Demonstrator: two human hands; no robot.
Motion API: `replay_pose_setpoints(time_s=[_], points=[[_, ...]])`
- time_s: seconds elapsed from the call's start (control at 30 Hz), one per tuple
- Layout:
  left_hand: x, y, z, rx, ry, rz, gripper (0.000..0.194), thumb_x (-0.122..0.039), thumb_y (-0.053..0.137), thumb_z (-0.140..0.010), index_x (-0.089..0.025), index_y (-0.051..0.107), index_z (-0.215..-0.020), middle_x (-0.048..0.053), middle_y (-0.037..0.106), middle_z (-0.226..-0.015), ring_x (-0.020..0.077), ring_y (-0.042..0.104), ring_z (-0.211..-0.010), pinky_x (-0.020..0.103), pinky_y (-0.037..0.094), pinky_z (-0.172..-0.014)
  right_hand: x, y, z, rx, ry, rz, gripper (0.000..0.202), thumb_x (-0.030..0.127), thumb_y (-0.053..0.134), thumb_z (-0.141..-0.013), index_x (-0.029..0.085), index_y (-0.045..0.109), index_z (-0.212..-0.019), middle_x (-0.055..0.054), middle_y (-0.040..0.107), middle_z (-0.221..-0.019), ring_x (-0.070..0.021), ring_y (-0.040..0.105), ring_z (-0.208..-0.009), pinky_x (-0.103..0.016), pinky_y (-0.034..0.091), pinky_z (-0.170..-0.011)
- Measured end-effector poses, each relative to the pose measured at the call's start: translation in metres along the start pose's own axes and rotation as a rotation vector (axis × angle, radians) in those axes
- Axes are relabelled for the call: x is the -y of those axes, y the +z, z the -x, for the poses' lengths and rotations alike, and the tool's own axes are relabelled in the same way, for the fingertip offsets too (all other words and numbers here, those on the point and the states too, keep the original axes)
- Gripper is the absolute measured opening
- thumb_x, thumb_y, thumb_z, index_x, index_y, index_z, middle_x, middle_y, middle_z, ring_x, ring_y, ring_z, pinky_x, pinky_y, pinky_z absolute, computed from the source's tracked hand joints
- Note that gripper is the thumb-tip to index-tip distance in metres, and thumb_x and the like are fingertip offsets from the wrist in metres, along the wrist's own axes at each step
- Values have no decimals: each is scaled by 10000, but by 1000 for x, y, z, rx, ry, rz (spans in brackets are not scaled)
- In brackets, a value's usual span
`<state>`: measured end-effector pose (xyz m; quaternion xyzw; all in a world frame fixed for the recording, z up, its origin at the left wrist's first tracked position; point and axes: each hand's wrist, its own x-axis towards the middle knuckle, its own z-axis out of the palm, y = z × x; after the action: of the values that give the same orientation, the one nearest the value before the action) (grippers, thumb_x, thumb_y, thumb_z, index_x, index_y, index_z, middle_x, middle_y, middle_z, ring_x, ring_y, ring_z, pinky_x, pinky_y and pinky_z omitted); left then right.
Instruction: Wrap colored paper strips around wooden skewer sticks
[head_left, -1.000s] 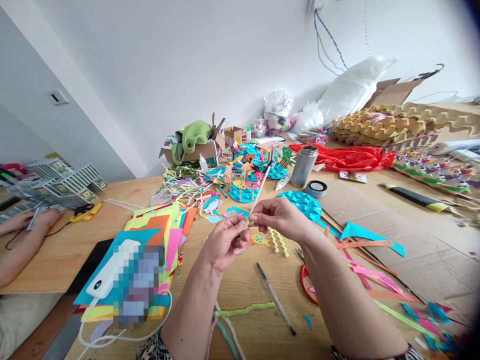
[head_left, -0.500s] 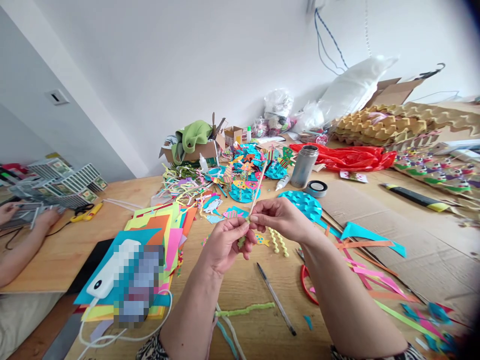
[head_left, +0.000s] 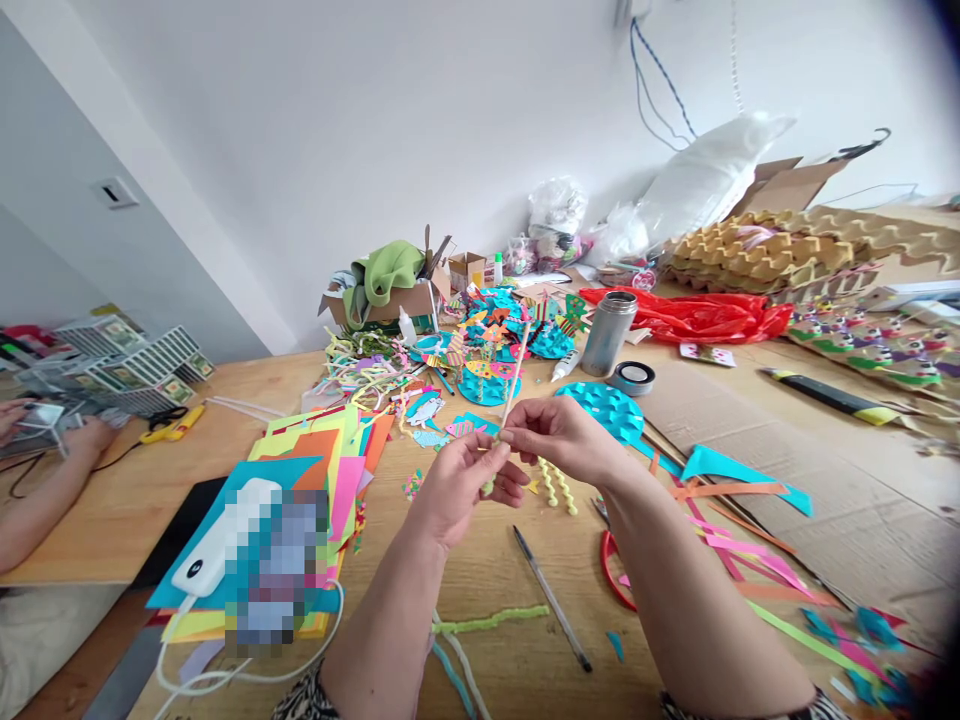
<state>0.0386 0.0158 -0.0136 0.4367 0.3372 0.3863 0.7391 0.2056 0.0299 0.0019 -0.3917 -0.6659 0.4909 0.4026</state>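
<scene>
In front of me my right hand (head_left: 566, 437) pinches a thin pale stick (head_left: 517, 372) between thumb and fingers. The stick points up and away over the table. My left hand (head_left: 459, 488) closes its thumb and forefinger on the same stick just below, its other fingers loosely curled. A bit of light green fuzzy pipe cleaner (head_left: 488, 488) shows at the stick's lower part; most of it is hidden by my fingers. Two coiled yellow-green pipe cleaners (head_left: 559, 487) lie just beyond my right wrist. A straight green pipe cleaner (head_left: 491, 620) lies nearer, between my forearms.
A pen (head_left: 553, 598) and red-handled scissors (head_left: 616, 570) lie close by. Coloured paper (head_left: 352, 490) with a white power bank (head_left: 229, 535) is on the left. Beyond stand blue fish decorations (head_left: 487, 388) and a metal flask (head_left: 609, 333). A co-worker's hand (head_left: 90, 437) is far left.
My left hand's fingers have loosened and spread slightly around the lower end of the stick. The stick has tipped slightly leftward. The co-worker's hands have shifted a little.
</scene>
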Motion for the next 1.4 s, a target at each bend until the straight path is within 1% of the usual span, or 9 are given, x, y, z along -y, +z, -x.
replay_pose_setpoints(time_s=[0.1,0.23,0.37,0.5,0.7,0.8,0.97,1.2,1.4], points=[[5,0,-3,-156,193,-160,301,-327,735,-720,-142,559,-879,29,681,-657,139,634,-577,263,533,-562,1,3,0,24,-15,61,303,429,620,-815,161,592,-676,7,583,-544,-97,507,-478,-222,359,-453],[8,-2,-5,-193,285,-253,194,-290,672,-763,-130,568,-798,30,665,-641,133,630,-567,271,547,-569,1,5,0,-1,-45,182,261,375,593,-839,159,590,-692,1,583,-570,-107,511,-513,-228,377,-478],[9,-3,-4,-203,292,-295,156,-281,620,-795,-135,564,-805,17,645,-636,114,598,-528,239,519,-505,-1,4,1,-6,-77,259,224,336,563,-861,156,581,-727,8,568,-585,-102,488,-530,-223,363,-483],[9,-2,-1,-184,293,-289,171,-306,599,-813,-143,550,-805,20,643,-654,97,554,-495,206,453,-436,-2,3,0,39,-96,169,219,318,536,-883,160,548,-732,3,578,-605,-99,488,-547,-226,380,-506],[4,1,0,-187,251,-177,176,-305,616,-790,-142,551,-798,15,633,-639,72,506,-475,171,365,-408,-9,4,-2,67,-86,60,247,374,529,-893,160,556,-773,-2,573,-628,-107,494,-567,-242,405,-537],[4,2,0,-198,233,-123,184,-306,631,-771,-142,550,-790,16,630,-637,68,492,-478,167,341,-412,-9,8,-4,6,-56,85,268,403,547,-871,155,560,-770,5,540,-612,-110,483,-553,-245,392,-517],[9,1,-3,-247,277,-120,166,-305,622,-786,-152,562,-813,11,626,-660,72,497,-519,176,344,-455,-6,15,-7,-80,-5,74,296,428,575,-827,149,556,-733,3,534,-589,-112,485,-531,-244,383,-495],[7,3,-5,-323,255,-39,187,-324,663,-755,-162,571,-759,-16,589,-649,65,496,-573,177,360,-540,-7,17,-9,-53,62,-84,298,447,621,-785,161,550,-735,10,561,-595,-101,497,-516,-240,404,-511],[5,3,-6,-345,187,117,266,-334,742,-662,-159,555,-735,-35,562,-595,58,479,-524,176,321,-501,-11,25,-12,-36,107,-240,352,497,653,-741,163,541,-734,7,578,-617,-97,501,-521,-241,407,-523]])
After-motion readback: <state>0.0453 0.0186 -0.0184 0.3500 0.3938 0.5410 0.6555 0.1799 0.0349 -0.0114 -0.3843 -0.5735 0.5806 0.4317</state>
